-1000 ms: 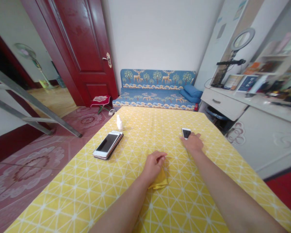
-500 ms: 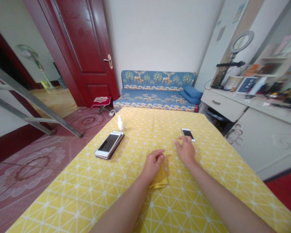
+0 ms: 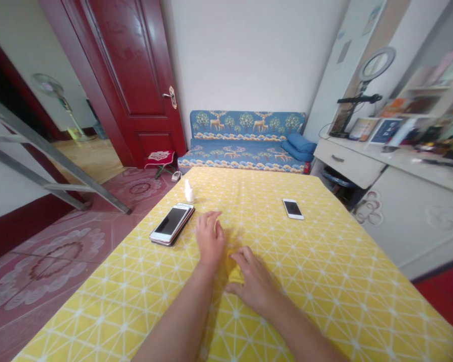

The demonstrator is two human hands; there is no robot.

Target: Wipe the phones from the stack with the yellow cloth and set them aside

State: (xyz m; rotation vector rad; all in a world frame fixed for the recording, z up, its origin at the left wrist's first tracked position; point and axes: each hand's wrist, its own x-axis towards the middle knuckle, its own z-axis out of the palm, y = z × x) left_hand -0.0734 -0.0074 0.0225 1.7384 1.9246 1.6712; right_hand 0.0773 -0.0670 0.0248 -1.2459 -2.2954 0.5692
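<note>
My left hand (image 3: 210, 239) hovers over the table's middle, just right of a stack of phones, with its fingers apart and nothing seen in them. Closer to me, my right hand (image 3: 254, 279) has its thumb and fingers closed around a small yellow cloth (image 3: 235, 274), most of which its fingers hide. The top phone (image 3: 169, 221) of the stack is white with a dark screen and lies face up. Behind the stack stands a small white spray bottle (image 3: 189, 191). A smaller white phone (image 3: 293, 209) lies alone on the right, screen up.
A yellow cloth with white lines covers the table (image 3: 309, 311). Beyond it is a blue patterned sofa (image 3: 245, 146). A white desk (image 3: 419, 201) with a ring light (image 3: 377, 64) stands on the right. Metal ladder legs (image 3: 79, 176) and a red stool (image 3: 160, 157) are to the left.
My left hand has let go of the yellow cloth and moved left and forward towards the stacked phones. My right hand has left the small phone, come back towards me and taken the cloth.
</note>
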